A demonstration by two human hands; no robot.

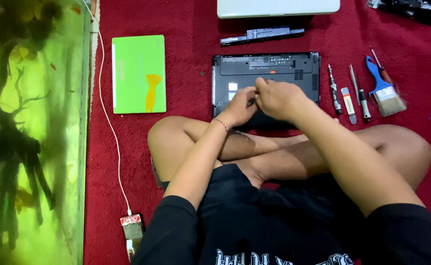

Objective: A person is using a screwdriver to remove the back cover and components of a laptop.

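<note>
Two hands meet over one laptop (pixel 266 78), which lies upside down on the red carpet (pixel 186 127) just ahead of our crossed legs. Our left hand (pixel 239 106) rests on the near edge of the base, fingers curled as if pinching something small; whether it truly clamps anything we cannot tell. Our right hand (pixel 278 98) sits just beside it, touching it, fingers bent down onto the base; its grip is likewise hidden by the knuckles, so we cannot say if it holds a tool or a part.

We judge that we are working at the underside of the laptop, likely at a screw or a cover near the front edge. The battery bay at the far side looks vacant, so the opening-up seems begun but not far along. The next move likely calls for a steady, fine pinch and a firm hold on the base.

Counting outward from the grip: to the right lie one screwdriver (pixel 334 90), one small flat white tool (pixel 348 104), two more thin drivers or picks (pixel 361 95), one blue brush (pixel 383 89) and one red-handled driver (pixel 380 67) behind it. Beyond the laptop lies one long black battery (pixel 262 35), and past it one white device (pixel 278 7). To the left sits one green case (pixel 139 73) with a yellow pick (pixel 151 92) on it, one white cable (pixel 108 122) running to one charger (pixel 132 227), and, well apart, one aquarium (pixel 31 132).
</note>
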